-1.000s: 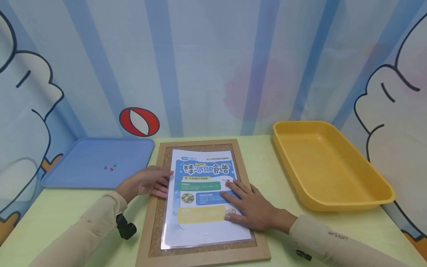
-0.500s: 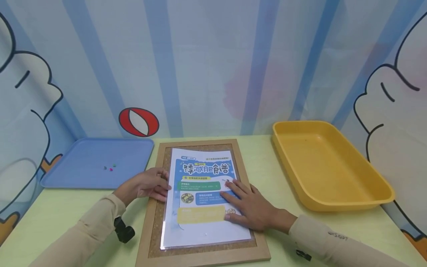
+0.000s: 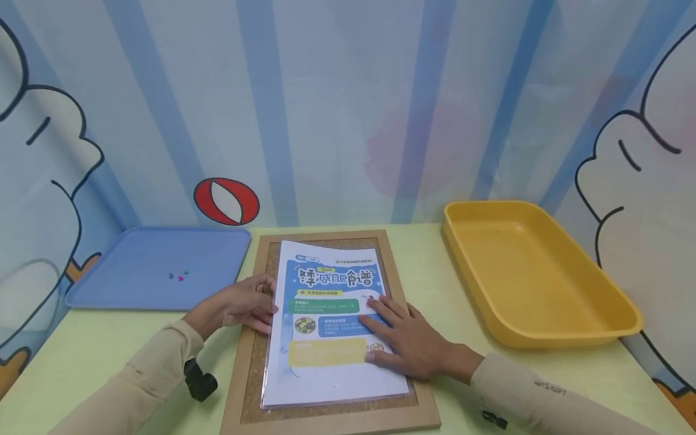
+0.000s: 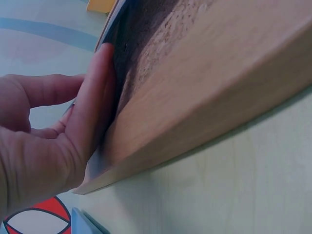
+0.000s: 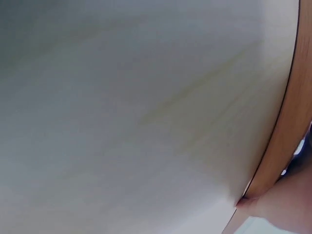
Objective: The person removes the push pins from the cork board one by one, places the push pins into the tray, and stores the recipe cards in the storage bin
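Observation:
A printed laminated sheet (image 3: pixel 331 386) with blue, green and yellow blocks lies on a wood-framed cork board (image 3: pixel 326 418). My left hand (image 3: pixel 246 305) is at the sheet's left edge, its curled fingers and thumb pinching that edge. In the left wrist view one finger (image 4: pixel 97 92) lies along the sheet's dark underside, over the cork and frame. My right hand (image 3: pixel 410 341) is spread flat on the sheet's right side, pressing it. Its outer finger reaches the frame's right side, where the right wrist view shows skin (image 5: pixel 282 202) against the wood.
A blue tray (image 3: pixel 125 266) with several tiny coloured pieces (image 3: pixel 179 277) stands left of the board. On the right is a deep yellow tray (image 3: pixel 544 278). Behind the pale yellow-green table (image 3: pixel 467 399) hangs a striped printed backdrop (image 3: pixel 348 121).
My left hand has slid slightly down along the sheet's left edge, towards me. My right hand stays spread in the same place.

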`<state>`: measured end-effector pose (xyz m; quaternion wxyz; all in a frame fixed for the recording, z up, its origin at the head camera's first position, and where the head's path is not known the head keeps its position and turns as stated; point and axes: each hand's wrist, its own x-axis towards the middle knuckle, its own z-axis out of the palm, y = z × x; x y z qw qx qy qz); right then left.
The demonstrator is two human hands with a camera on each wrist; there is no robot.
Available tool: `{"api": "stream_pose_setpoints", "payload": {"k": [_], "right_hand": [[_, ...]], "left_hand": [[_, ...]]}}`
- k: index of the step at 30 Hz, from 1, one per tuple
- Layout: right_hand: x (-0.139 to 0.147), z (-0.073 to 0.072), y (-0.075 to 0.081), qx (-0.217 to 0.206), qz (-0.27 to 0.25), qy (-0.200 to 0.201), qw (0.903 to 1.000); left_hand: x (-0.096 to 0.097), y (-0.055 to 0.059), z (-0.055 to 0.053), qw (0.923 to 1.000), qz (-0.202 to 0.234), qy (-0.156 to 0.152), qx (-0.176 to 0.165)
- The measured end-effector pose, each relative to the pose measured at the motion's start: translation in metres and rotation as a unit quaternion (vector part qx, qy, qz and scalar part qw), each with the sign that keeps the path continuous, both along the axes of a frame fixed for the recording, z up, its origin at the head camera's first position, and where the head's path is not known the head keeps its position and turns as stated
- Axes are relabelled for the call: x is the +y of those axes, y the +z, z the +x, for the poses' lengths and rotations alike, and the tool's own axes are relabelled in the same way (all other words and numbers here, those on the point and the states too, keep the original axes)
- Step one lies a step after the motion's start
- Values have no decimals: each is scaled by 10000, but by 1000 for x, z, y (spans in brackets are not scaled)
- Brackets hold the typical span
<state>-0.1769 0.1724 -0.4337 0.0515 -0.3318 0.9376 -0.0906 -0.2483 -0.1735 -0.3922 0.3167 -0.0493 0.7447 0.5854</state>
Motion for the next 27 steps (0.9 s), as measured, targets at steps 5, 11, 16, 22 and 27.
{"api": "stream_pose_setpoints", "payload": {"k": [5, 11, 16, 22, 27], "right_hand": [[0, 1, 2, -147, -11, -52, 9999], [-2, -3, 12, -431, -20, -42, 9991], [-4, -11, 23, -787, -367, -87, 9962], [-7, -17, 32, -1082, -893, -414, 9892], [-10, -20, 38, -1116, -1181, -912, 9825]], "left_hand": [[-3, -5, 1, 9997, 155, -114, 113], [-8, -10, 1, 9985, 463, -244, 174], [-11, -11, 1, 9973, 623, -325, 226], [-12, -13, 4, 9950, 800, -442, 413], [-13, -13, 6, 9920, 980, -540, 578]]}}
